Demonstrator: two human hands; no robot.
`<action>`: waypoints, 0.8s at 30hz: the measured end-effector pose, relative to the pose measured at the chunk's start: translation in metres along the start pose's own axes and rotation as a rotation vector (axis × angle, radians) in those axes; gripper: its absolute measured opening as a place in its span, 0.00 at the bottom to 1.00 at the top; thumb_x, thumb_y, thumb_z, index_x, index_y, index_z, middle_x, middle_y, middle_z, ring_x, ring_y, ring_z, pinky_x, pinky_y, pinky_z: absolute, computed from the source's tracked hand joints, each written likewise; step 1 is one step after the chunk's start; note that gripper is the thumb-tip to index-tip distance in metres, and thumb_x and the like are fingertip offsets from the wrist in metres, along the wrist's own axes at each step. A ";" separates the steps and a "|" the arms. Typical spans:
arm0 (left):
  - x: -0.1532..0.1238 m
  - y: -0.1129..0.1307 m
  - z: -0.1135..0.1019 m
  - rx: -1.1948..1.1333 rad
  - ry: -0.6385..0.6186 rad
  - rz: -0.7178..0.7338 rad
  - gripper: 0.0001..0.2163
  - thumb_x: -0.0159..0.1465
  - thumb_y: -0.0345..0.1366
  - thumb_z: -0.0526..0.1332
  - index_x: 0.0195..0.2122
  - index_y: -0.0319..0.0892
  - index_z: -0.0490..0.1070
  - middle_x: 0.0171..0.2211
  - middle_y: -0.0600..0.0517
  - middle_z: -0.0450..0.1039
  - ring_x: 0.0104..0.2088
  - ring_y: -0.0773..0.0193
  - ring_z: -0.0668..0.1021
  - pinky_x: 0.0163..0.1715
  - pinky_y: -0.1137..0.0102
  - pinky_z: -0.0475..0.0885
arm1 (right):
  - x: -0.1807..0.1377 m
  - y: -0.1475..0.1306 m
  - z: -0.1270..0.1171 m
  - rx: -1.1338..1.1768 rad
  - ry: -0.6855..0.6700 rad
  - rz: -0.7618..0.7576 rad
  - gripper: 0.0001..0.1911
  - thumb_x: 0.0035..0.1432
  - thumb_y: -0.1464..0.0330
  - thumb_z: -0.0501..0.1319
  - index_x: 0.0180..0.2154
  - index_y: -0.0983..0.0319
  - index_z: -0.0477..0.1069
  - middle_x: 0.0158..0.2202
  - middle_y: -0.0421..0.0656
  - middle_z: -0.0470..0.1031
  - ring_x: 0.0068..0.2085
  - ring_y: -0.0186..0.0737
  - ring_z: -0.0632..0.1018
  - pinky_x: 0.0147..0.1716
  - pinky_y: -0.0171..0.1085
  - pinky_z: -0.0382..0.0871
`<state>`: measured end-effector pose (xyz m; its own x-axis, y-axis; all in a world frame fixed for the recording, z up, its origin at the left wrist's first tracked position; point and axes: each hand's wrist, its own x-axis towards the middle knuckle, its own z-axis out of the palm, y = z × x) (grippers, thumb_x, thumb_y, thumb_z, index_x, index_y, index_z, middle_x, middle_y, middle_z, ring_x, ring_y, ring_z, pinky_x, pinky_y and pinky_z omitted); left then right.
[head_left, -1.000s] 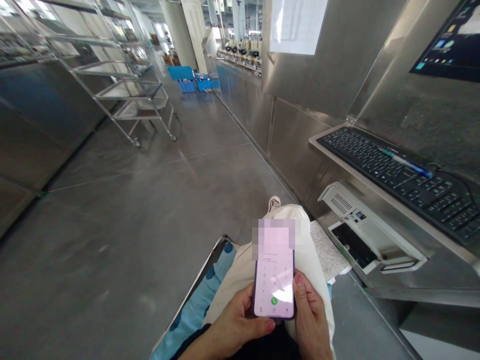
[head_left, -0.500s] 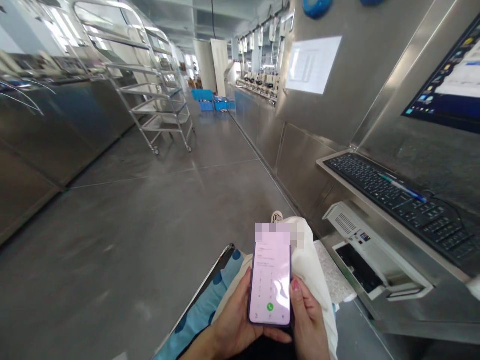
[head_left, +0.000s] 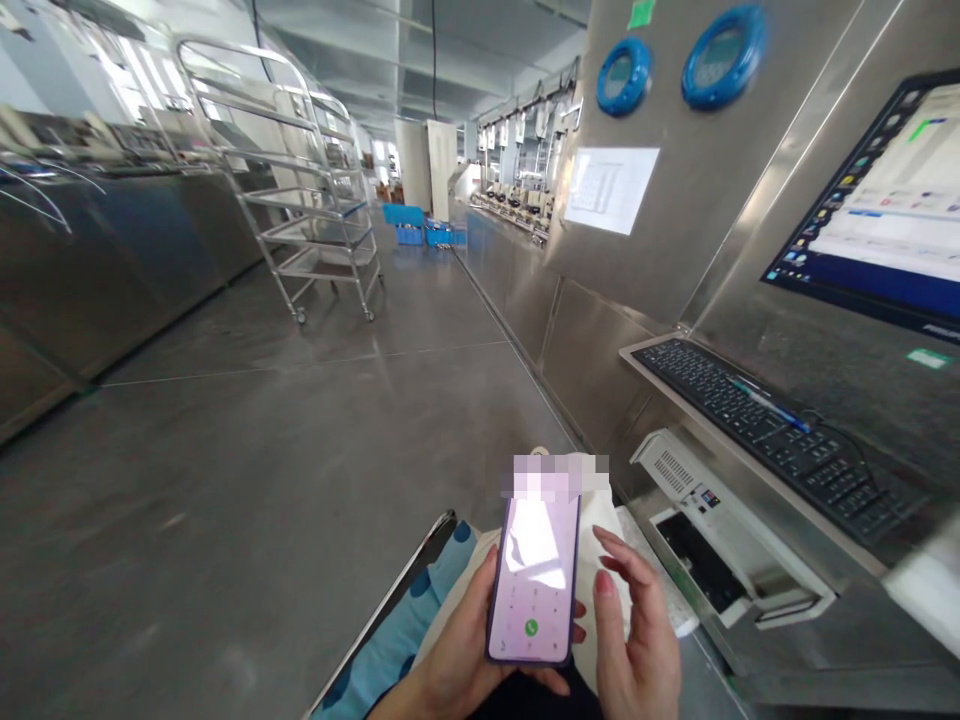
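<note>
phone (head_left: 534,585) sits in the left hand (head_left: 454,665), which is wrapped round it from the left and underneath, fingertips curling over the right edge. lit screen faces up with a dial pad showing, green call button (head_left: 531,628) near the bottom end. its long axis runs away from the body, top end leaning a touch right, over the lap. right hand (head_left: 637,650) is just beside the phone's right edge, loose and holding nothing, fingers fanned, thumb nearest the lower screen. can't tell if it touches. off to the right there's a keyboard (head_left: 765,430) with a pen (head_left: 769,405) on it, monitor (head_left: 877,220) above.
</note>
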<state>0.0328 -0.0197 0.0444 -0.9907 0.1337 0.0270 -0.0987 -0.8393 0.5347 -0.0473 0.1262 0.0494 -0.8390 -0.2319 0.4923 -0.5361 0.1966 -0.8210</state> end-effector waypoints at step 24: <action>0.003 -0.009 0.002 0.006 0.253 -0.002 0.22 0.60 0.59 0.64 0.53 0.57 0.73 0.54 0.53 0.68 0.65 0.56 0.57 0.66 0.67 0.42 | 0.020 -0.024 0.008 -0.478 -0.303 -0.675 0.11 0.63 0.75 0.51 0.46 0.64 0.66 0.64 0.48 0.62 0.69 0.50 0.51 0.68 0.50 0.34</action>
<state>0.0304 -0.0109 0.0419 -0.9826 -0.0009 -0.1860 -0.1013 -0.8358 0.5396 -0.0507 0.1089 0.0771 -0.3041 -0.6717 0.6755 -0.9473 0.2881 -0.1400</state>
